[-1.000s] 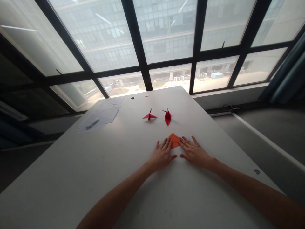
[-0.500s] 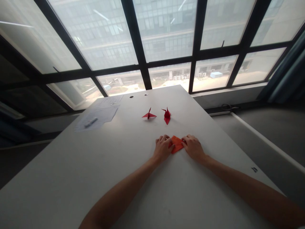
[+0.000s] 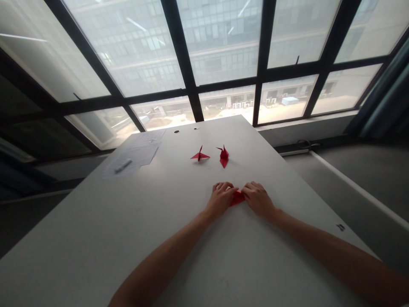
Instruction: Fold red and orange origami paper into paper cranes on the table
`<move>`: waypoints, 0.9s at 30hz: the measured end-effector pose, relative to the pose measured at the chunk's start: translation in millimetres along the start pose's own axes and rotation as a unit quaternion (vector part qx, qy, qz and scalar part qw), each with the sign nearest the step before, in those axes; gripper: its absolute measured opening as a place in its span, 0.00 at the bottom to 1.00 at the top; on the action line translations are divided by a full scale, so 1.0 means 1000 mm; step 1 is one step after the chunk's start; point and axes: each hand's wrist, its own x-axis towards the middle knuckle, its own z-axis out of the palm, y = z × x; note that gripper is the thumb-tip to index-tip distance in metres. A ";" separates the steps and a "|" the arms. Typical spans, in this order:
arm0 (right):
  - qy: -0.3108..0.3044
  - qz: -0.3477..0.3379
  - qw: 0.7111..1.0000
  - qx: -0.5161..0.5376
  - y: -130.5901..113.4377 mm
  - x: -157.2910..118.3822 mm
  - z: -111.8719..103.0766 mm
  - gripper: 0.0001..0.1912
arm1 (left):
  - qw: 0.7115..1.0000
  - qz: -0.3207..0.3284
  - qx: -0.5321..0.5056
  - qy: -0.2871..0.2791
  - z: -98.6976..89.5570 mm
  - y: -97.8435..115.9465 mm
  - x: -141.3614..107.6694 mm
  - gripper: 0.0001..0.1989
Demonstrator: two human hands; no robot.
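A small folded red paper (image 3: 237,198) lies on the white table between my two hands. My left hand (image 3: 221,198) has its fingers closed on the paper's left side, with the fingertips over its upper edge. On the right side, my right hand (image 3: 257,197) grips the paper with bent fingers. Parts of the paper are hidden under both hands. Beyond them stand two folded red paper cranes, one with spread wings (image 3: 200,155) and one more upright and narrow (image 3: 224,157).
White sheets of paper (image 3: 140,150) lie at the table's far left, with a pale marker-like object (image 3: 123,166) on them. The white table (image 3: 128,230) reaches toward large dark-framed windows. A small dark mark (image 3: 340,227) is near its right edge.
The orange-red flap that stood up between my hands is now folded down, so the paper looks smaller and darker red. My left fingers have moved right, over its upper edge.
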 end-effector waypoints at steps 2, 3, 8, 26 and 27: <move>-0.018 -0.037 0.999 -0.028 -0.002 -0.003 -0.005 0.11 | 0.999 0.022 0.021 -0.019 -0.004 0.002 -0.001 0.12; -0.025 -0.049 0.998 -0.039 -0.003 -0.005 -0.006 0.13 | 0.999 0.030 0.032 -0.030 -0.006 0.004 -0.003 0.12; -0.041 -0.061 0.995 -0.066 -0.008 -0.013 -0.005 0.16 | 0.995 0.038 0.073 -0.055 -0.004 0.019 -0.011 0.22; -0.066 -0.003 0.996 -0.062 0.013 -0.050 0.011 0.30 | 0.988 0.038 0.064 -0.136 0.009 0.019 -0.022 0.37; -0.066 -0.003 0.996 -0.063 0.013 -0.050 0.010 0.30 | 0.988 0.030 0.063 -0.137 0.008 0.018 -0.022 0.37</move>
